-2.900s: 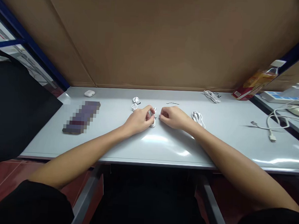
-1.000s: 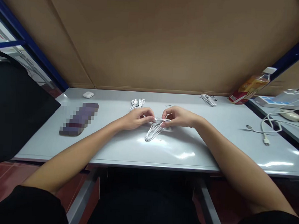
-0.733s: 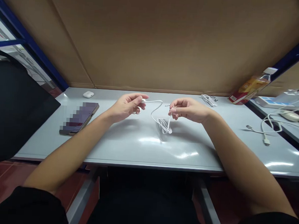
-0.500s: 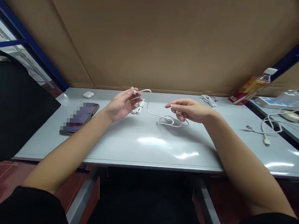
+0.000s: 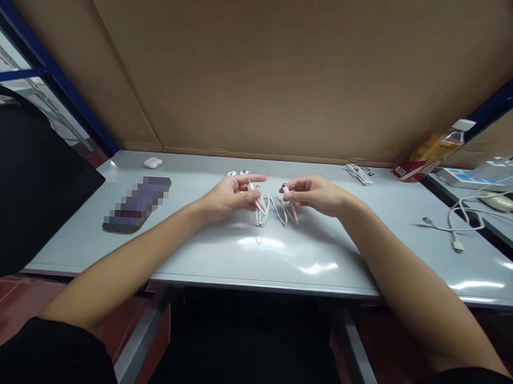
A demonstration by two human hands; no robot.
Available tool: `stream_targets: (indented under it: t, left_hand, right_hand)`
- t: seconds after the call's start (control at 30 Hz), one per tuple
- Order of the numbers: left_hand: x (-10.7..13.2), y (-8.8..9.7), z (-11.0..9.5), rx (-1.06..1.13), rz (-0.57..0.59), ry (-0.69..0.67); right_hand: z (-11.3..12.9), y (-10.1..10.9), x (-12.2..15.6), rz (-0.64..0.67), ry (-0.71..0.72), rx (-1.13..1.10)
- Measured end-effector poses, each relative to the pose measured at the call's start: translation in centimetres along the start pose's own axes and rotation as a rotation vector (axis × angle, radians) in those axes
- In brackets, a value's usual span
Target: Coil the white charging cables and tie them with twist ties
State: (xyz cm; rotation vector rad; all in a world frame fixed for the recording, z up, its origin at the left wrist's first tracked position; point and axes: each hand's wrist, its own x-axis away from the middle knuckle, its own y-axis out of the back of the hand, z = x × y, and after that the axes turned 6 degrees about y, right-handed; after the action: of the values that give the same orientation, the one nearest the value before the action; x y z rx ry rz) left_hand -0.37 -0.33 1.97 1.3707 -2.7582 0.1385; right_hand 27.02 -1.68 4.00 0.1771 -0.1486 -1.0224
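Between my two hands hangs a white charging cable (image 5: 261, 216), bent into loose loops just over the grey table. My left hand (image 5: 230, 197) pinches it near a white plug end, index finger stretched out to the right. From the other side my right hand (image 5: 319, 195) grips the cable's other plug (image 5: 285, 189) between thumb and fingers. Part of the loops is hidden behind the fingers. Just behind my left hand lies a bundled white cable (image 5: 239, 173), mostly covered by it.
A phone (image 5: 138, 203) and a white earbud case (image 5: 153, 162) lie at left. Toward the back right are a coiled white cable (image 5: 359, 174) and a tilted drink bottle (image 5: 433, 149). A loose cable (image 5: 456, 228) and a mouse (image 5: 499, 201) are farther right. A brown panel (image 5: 263, 72) closes the back.
My left hand has come down and right, my right hand slightly left, so they are closer together. The cable's loops have lifted and gathered between them.
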Motion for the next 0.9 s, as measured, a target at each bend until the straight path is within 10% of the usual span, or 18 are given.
stream_targets:
  t: [0.47, 0.7, 0.9]
  left_hand:
    - [-0.5, -1.5, 2.4, -0.512, -0.088, -0.132]
    - [0.0, -1.3, 2.2, -0.991, -0.195, -0.571]
    - [0.0, -1.3, 2.3, -0.971, -0.209, -0.676]
  right_hand:
    - [-0.7, -3.9, -0.9, -0.133, 0.056, 0.110]
    - [-1.1, -4.2, -0.7, -0.218, 0.409, 0.391]
    - [-0.5, -4.7, -0.5, -0.242, 0.574, 0.521]
